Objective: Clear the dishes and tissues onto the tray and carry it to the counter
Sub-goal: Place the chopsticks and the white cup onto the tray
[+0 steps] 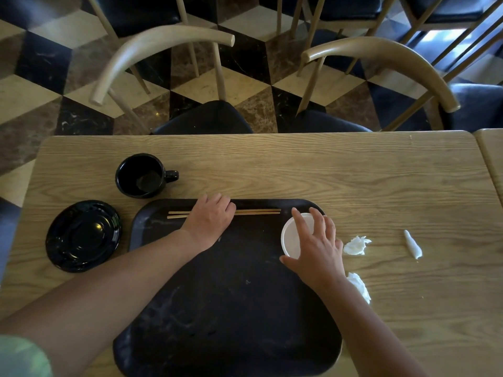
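A black tray (231, 295) lies on the wooden table (353, 180). A pair of wooden chopsticks (258, 212) rests along the tray's far edge, and my left hand (211, 217) lies over their middle with fingers curled down on them. My right hand (313, 243) spreads over a small white cup (290, 235) at the tray's right side, fingertips on its rim. A black mug (141, 175) and a black saucer (83, 235) stand on the table left of the tray. Three crumpled white tissues (355, 244) (359, 287) (413, 244) lie on the table right of the tray.
Two wooden chairs with dark seats (206, 118) (326, 122) are pushed in at the table's far side. A second table (492, 153) butts against the right edge. Patterned marble floor lies beyond.
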### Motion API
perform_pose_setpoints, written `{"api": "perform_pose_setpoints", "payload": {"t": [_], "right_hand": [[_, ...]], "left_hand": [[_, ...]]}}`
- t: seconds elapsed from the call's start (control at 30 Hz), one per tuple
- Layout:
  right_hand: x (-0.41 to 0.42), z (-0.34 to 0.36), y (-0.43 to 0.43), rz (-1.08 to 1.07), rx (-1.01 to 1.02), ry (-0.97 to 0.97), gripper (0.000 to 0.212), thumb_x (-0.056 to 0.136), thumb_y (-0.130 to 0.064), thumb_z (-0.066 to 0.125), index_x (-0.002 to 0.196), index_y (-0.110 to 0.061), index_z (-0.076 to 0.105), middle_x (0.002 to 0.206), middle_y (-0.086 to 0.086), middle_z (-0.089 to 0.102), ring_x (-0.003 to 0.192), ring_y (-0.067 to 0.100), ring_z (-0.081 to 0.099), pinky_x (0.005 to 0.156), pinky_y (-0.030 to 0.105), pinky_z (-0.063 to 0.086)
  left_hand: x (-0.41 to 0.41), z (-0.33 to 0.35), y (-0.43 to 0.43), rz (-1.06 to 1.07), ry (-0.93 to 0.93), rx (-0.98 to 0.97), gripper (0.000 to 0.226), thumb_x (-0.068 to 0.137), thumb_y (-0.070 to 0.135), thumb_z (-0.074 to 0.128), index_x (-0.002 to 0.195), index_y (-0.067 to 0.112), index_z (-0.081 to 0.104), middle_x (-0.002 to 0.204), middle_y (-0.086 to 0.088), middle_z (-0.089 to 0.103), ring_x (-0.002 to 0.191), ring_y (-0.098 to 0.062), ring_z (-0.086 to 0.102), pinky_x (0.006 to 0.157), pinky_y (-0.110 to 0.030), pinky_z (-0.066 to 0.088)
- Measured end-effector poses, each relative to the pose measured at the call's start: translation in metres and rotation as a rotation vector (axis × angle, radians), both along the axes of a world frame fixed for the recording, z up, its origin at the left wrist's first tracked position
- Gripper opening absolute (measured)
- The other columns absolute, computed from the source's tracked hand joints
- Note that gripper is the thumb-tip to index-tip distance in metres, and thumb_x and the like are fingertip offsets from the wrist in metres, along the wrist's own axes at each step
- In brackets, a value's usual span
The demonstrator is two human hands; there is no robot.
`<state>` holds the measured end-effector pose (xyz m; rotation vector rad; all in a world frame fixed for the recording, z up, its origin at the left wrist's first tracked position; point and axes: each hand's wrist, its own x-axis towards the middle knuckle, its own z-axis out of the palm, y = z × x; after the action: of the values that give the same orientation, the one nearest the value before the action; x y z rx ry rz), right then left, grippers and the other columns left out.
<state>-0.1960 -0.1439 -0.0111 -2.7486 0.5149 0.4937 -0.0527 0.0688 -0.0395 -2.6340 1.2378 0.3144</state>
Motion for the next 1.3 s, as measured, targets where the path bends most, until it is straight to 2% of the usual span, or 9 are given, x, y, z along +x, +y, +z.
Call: {"api": "perform_pose_setpoints", "payload": {"t": [0.27, 0.5, 0.87, 0.93, 1.03, 1.13, 1.23, 1.3], "right_hand": [[0.01, -0.001, -0.007, 0.002, -0.01, -0.002, 0.111, 0.071, -0.055, 0.078, 0.154, -0.038, 0.006, 0.161, 0.004, 0.004, 0.148, 0.034, 0.005, 0.109, 0.057, 0.032], [0.014, -0.003, -0.008, -0.003, -0.022, -0.016, 0.111, 0.07, -0.054, 0.079, 0.154, -0.037, 0.008, 0.161, 0.002, 0.006, 0.148, 0.033, 0.006, 0.109, 0.057, 0.034], [0.018, 0.0, -0.01, 0.004, -0.028, 0.042, 0.11, 0.068, -0.052, 0.081, 0.152, -0.038, 0.012, 0.16, 0.002, 0.006, 0.146, 0.033, 0.007, 0.108, 0.059, 0.033], [0.018, 0.0, -0.009, 0.003, -0.023, 0.056, 0.111, 0.069, -0.052, 0.08, 0.153, -0.038, 0.01, 0.161, 0.003, 0.004, 0.148, 0.035, 0.003, 0.111, 0.06, 0.029], [0.02, 0.002, -0.009, 0.016, -0.013, 0.103, 0.117, 0.07, -0.055, 0.079, 0.155, -0.037, 0.001, 0.164, 0.007, -0.004, 0.15, 0.04, -0.008, 0.117, 0.065, 0.013], [0.019, 0.007, -0.008, 0.05, -0.028, 0.124, 0.123, 0.069, -0.06, 0.078, 0.155, -0.036, -0.005, 0.165, 0.01, -0.011, 0.15, 0.041, -0.014, 0.118, 0.064, 0.002], [0.012, 0.014, -0.006, 0.061, -0.014, 0.096, 0.119, 0.07, -0.059, 0.077, 0.156, -0.033, -0.001, 0.165, 0.012, -0.009, 0.15, 0.041, -0.012, 0.119, 0.059, 0.002], [0.004, 0.021, -0.003, 0.08, -0.011, 0.059, 0.109, 0.075, -0.055, 0.075, 0.156, -0.028, 0.009, 0.165, 0.013, 0.0, 0.151, 0.041, -0.006, 0.121, 0.054, 0.008]], "left_hand": [[0.005, -0.004, 0.001, -0.06, -0.02, -0.024, 0.029, 0.07, -0.005, 0.069, 0.095, 0.008, 0.061, 0.087, -0.009, 0.059, 0.078, -0.026, 0.054, 0.064, -0.037, 0.046], [0.01, -0.007, 0.003, -0.09, -0.005, -0.057, 0.027, 0.079, -0.005, 0.062, 0.103, 0.007, 0.06, 0.093, -0.009, 0.06, 0.081, -0.025, 0.054, 0.068, -0.038, 0.048], [0.009, -0.009, 0.001, -0.049, 0.004, -0.06, 0.038, 0.073, 0.001, 0.074, 0.108, 0.01, 0.062, 0.095, -0.007, 0.063, 0.084, -0.024, 0.058, 0.066, -0.035, 0.049], [0.009, -0.007, 0.0, -0.031, 0.011, -0.047, 0.042, 0.07, 0.0, 0.076, 0.108, 0.01, 0.062, 0.095, -0.007, 0.063, 0.083, -0.024, 0.058, 0.065, -0.033, 0.048], [0.006, -0.001, -0.004, 0.021, 0.029, -0.019, 0.048, 0.076, 0.002, 0.072, 0.121, 0.012, 0.056, 0.11, -0.006, 0.06, 0.095, -0.023, 0.056, 0.072, -0.031, 0.044], [0.0, 0.006, -0.01, 0.086, 0.032, -0.01, 0.054, 0.077, 0.005, 0.073, 0.126, 0.013, 0.052, 0.116, -0.007, 0.058, 0.102, -0.023, 0.055, 0.079, -0.032, 0.045], [-0.011, 0.017, -0.008, 0.139, 0.062, -0.02, 0.044, 0.08, 0.003, 0.068, 0.12, 0.012, 0.053, 0.115, -0.008, 0.056, 0.101, -0.026, 0.056, 0.076, -0.035, 0.047], [-0.024, 0.028, -0.002, 0.201, 0.092, -0.049, 0.035, 0.086, 0.006, 0.064, 0.119, 0.013, 0.054, 0.112, -0.008, 0.056, 0.1, -0.026, 0.058, 0.072, -0.036, 0.047]]}}
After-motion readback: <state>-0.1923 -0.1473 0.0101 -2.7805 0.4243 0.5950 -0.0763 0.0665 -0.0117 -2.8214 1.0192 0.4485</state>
